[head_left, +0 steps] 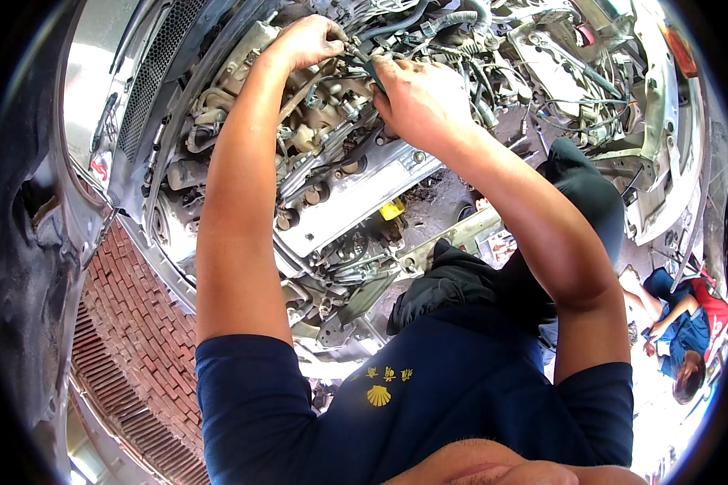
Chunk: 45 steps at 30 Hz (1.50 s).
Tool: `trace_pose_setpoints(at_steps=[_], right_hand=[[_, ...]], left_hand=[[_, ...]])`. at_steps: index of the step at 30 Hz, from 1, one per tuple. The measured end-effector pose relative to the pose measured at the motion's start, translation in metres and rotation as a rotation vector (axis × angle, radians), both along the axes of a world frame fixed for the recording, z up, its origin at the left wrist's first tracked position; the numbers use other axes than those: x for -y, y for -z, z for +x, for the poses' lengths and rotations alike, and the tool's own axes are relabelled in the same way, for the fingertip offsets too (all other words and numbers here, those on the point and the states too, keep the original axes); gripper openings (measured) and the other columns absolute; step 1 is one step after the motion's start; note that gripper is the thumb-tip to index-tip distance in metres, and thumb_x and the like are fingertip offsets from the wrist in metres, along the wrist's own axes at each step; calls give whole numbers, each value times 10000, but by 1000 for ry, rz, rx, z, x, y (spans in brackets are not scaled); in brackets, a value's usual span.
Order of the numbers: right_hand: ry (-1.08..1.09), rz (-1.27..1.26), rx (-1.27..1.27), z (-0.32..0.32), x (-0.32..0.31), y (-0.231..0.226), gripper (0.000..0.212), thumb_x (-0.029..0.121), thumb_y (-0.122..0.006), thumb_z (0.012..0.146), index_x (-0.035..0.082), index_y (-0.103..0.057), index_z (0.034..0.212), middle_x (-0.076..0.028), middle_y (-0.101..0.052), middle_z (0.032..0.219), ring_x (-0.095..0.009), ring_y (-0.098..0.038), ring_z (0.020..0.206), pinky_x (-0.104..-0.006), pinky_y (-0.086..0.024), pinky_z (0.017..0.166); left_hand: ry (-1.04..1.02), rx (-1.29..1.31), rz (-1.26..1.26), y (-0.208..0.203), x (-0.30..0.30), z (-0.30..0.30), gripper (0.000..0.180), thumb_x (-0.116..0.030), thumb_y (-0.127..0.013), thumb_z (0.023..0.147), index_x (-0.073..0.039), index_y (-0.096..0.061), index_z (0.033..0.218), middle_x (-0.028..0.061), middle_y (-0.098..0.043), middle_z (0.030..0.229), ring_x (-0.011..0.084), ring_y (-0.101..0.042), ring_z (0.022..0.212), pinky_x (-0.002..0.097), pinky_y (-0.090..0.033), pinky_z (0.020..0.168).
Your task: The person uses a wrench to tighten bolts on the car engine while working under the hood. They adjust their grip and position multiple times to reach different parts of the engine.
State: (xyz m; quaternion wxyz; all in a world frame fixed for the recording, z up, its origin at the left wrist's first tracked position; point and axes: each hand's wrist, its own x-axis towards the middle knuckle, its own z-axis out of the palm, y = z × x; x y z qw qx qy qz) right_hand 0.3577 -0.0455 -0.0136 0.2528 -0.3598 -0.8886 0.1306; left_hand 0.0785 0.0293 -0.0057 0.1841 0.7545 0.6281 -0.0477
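Both my arms reach over an exposed car engine (356,194) with a pale metal cover. At the far side of it, my left hand (309,42) is closed, with thumb and fingertips pinched together beside hoses and wiring. What they pinch is too small to name. My right hand (429,101) is wrapped round a dark-handled tool (373,73), its thumb lying along the near side. The tool's thin front end points toward my left fingertips. Its exact kind is hidden by the hand.
Black hoses (396,26) and loose cables (582,105) crowd the bay. A yellow piece (391,209) shows below the engine cover. The car's body edge (663,162) curves round on the right. Farther right, another person (679,323) in dark blue is low down beside something red.
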Motion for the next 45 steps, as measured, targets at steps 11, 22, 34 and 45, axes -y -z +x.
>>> trace_pose_setpoints(at_steps=[11,22,34,45], right_hand=[[-2,-8,1,0,1,-1,245,284,-664,954,47,-664,1018,-129,-757,876,-315,-763,818,-446,-577,771],[-10,-23,1,-1,2,-3,272,299,-699,935,45,-657,1023,-128,-758,887,-313,-765,822,-447,-572,778],[8,-85,-69,-8,-1,-2,243,275,-685,930,41,-662,990,-136,-758,874,-308,-762,772,-448,-586,745],[25,-7,75,-9,4,-6,277,268,-662,963,50,-668,1134,-144,-753,900,-333,-757,804,-449,-586,784]], left_hand=[[21,11,23,5,-1,-7,352,-312,-723,886,-110,-791,1166,166,-788,1036,312,-752,966,409,-572,920],[-32,17,-17,-3,2,-2,377,-261,-734,877,6,-764,1141,216,-776,1087,329,-745,1025,410,-555,955],[-53,9,-48,-5,1,4,379,-267,-740,872,-1,-770,1140,213,-777,1072,318,-749,1003,413,-556,937],[-62,23,-68,-4,0,3,370,-273,-750,880,-22,-780,1150,201,-781,1084,314,-751,1002,404,-559,939]])
